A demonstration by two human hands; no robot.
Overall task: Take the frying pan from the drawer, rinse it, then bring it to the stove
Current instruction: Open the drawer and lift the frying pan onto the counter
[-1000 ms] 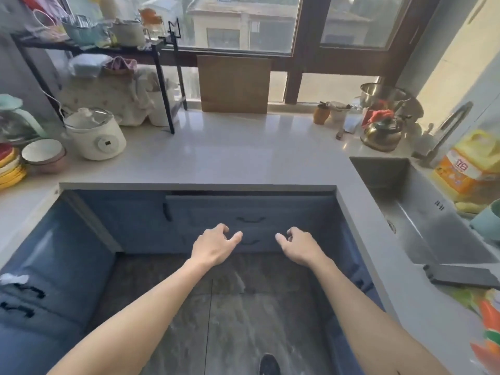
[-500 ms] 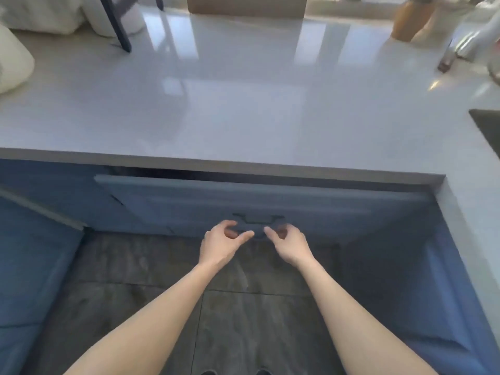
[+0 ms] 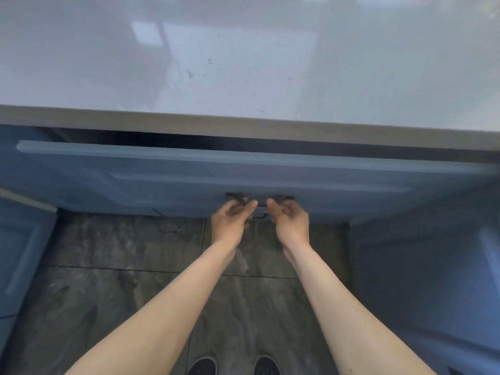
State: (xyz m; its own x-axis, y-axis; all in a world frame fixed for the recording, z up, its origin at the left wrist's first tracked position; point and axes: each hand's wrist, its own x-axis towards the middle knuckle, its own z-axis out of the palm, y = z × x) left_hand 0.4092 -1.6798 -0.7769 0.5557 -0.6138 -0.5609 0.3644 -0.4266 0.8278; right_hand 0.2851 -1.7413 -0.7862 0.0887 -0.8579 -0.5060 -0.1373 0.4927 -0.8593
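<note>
Both arms reach forward and down to the front of a blue drawer (image 3: 189,180) under the pale grey surface (image 3: 243,63). The drawer stands a little way out: a dark gap runs between its top edge and the edge of the surface above it. On the drawer front there is a dark handle (image 3: 259,198), and both hands are at it.

The left hand (image 3: 230,223) has its fingers curled up toward the left end of the handle, with the thumb pointing to the right. The right hand (image 3: 290,223) is just beside it, fingers curled at the right end, thumb pointing left. The two thumbs are near each other but apart. The picture is blurred here, so I cannot tell if each grip is really closed on the handle or only touches it.

The frying pan is not in sight; the gap shows only darkness.

Below the hands is a dark tiled floor (image 3: 108,266), and at the near edge are the toes of two dark shoes (image 3: 201,366). More blue cabinet fronts (image 3: 433,266) stand at the left and right sides.
</note>
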